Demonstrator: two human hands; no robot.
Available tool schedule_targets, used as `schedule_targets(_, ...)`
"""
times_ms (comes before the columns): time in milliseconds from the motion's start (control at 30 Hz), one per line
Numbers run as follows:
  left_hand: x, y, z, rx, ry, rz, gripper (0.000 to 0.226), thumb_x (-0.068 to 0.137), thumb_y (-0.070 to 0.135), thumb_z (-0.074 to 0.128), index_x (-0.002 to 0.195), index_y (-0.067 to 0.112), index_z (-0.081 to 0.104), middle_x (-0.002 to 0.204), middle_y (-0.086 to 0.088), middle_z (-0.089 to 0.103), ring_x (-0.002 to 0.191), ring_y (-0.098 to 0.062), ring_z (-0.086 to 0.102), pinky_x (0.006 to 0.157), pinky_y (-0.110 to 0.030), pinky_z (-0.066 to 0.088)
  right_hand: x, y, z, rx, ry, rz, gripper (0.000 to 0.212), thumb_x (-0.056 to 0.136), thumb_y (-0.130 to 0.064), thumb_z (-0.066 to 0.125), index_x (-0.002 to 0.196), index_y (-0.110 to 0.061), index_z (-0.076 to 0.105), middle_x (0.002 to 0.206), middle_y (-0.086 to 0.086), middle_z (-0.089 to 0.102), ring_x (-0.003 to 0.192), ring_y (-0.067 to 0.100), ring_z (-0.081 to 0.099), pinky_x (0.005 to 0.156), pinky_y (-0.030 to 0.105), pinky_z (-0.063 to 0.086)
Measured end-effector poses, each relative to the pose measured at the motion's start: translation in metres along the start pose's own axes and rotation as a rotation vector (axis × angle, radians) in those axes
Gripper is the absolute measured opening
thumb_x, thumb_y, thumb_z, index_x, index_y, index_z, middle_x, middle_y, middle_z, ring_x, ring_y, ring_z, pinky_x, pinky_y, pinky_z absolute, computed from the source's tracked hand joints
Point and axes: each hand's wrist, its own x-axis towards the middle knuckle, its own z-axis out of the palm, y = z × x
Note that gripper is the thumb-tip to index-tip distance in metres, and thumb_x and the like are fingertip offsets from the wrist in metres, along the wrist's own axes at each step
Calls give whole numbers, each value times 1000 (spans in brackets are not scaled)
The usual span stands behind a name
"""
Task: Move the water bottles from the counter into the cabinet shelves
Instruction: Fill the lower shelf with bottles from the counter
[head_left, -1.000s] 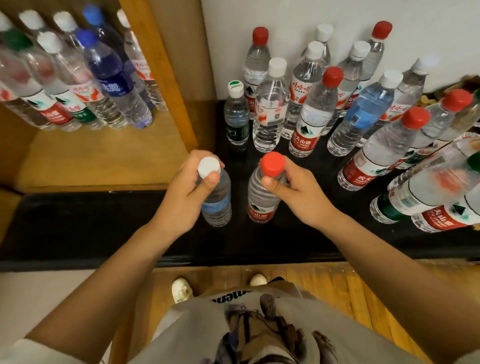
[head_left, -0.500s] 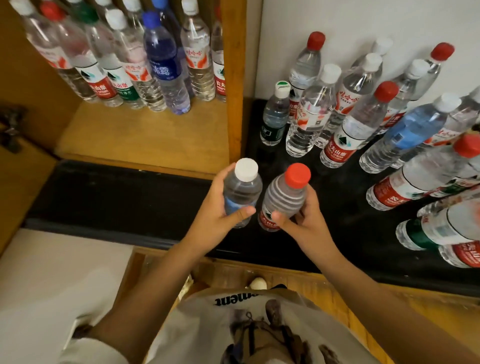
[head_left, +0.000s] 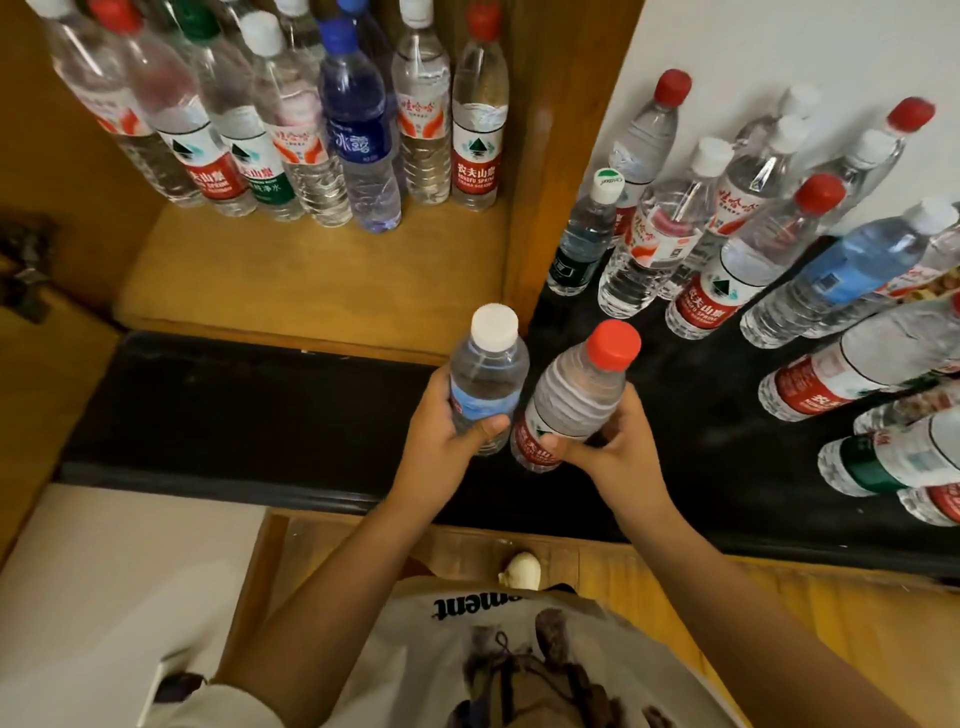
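Note:
My left hand (head_left: 441, 441) grips a small white-capped bottle (head_left: 485, 374) with a blue label, held upright above the black counter (head_left: 234, 415). My right hand (head_left: 618, 447) grips a red-capped bottle (head_left: 576, 395) with a red label, tilted to the right, right beside the first. Both bottles are off the counter, just in front of the wooden cabinet shelf (head_left: 311, 280). Several bottles stand in a row at the back of that shelf (head_left: 358, 135). Several more bottles stand on the counter at the right (head_left: 722, 249).
A wooden cabinet side panel (head_left: 550, 156) divides the shelf from the counter and the white wall (head_left: 779, 47). Some bottles lie on their sides at the far right (head_left: 893, 457). The shelf's front half is bare wood. Below are the wooden floor and my shirt.
Both hands lifted their bottles off the counter and carried them left, toward the shelf opening. The view swung left, bringing more of the shelf into sight.

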Motion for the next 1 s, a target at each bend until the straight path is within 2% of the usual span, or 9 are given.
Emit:
schedule_targets(100, 9, 7, -33, -1, 34, 24, 54, 69, 27, 68, 116, 37, 42, 119, 14, 55, 113, 2, 54, 92, -16, 46, 5, -12, 27, 26, -40, -1, 72, 65, 1, 78, 125, -21, 45, 117, -10, 60, 112, 7, 58, 91, 24, 49)
schedule_targets(200, 24, 14, -65, 23, 90, 72, 51, 74, 19, 68, 115, 34, 42, 114, 17, 54, 105, 13, 54, 86, -7, 44, 17, -25, 52, 25, -92, -10, 71, 67, 2, 76, 124, -23, 43, 118, -11, 58, 111, 2, 57, 89, 16, 47)
schedule_targets(300, 42, 18, -94, 31, 134, 105, 52, 77, 6, 67, 114, 31, 41, 112, 18, 54, 100, 16, 55, 81, -4, 43, 35, -39, 75, 33, -122, -35, 71, 68, 2, 75, 126, -21, 40, 124, -1, 55, 116, 4, 54, 95, 20, 46)
schedule_targets(400, 62, 22, -120, 16, 145, 118, 51, 78, 4, 67, 117, 25, 41, 111, 18, 54, 99, 17, 55, 81, -4, 44, 57, -53, 96, 35, -112, -82, 72, 70, 5, 73, 129, -13, 37, 129, 10, 50, 121, 12, 50, 101, 26, 43)
schedule_targets(467, 75, 22, -132, -8, 150, 106, 52, 78, 3, 66, 121, 18, 40, 111, 18, 54, 98, 17, 55, 81, -5, 45, 72, -60, 107, 48, -87, -86, 71, 70, 7, 71, 130, -10, 37, 125, 4, 53, 117, 6, 52, 98, 22, 44)
schedule_targets(600, 99, 24, -142, -21, 134, 73, 56, 79, 2, 66, 124, 18, 37, 113, 16, 54, 97, 18, 55, 81, -6, 45, 98, -65, 120, 50, -14, -50, 67, 73, 5, 70, 123, -24, 37, 114, -17, 53, 104, -16, 52, 88, 8, 44)
schedule_targets(800, 119, 26, -140, -22, 83, 57, 61, 77, 2, 68, 127, 19, 36, 118, 9, 54, 108, 1, 54, 96, -20, 46, 118, -61, 124, 32, 40, -16, 69, 76, 1, 70, 129, -22, 33, 118, -18, 49, 112, -3, 49, 104, 29, 39)
schedule_targets(933, 123, 23, -138, 17, 61, 58, 64, 76, 4, 70, 128, 21, 35, 121, 9, 52, 112, -1, 52, 97, -17, 44, 116, -53, 123, -11, 38, -12, 71, 78, 0, 68, 132, -23, 29, 123, -20, 46, 115, -11, 46, 107, 27, 36)
schedule_targets(1000, 125, 22, -139, 28, 53, 59, 66, 76, 5, 70, 129, 19, 36, 121, 11, 52, 111, 2, 52, 95, -13, 44, 115, -50, 125, -24, 25, -18, 73, 80, 0, 65, 139, -14, 25, 128, -19, 42, 119, -13, 42, 108, 25, 34)
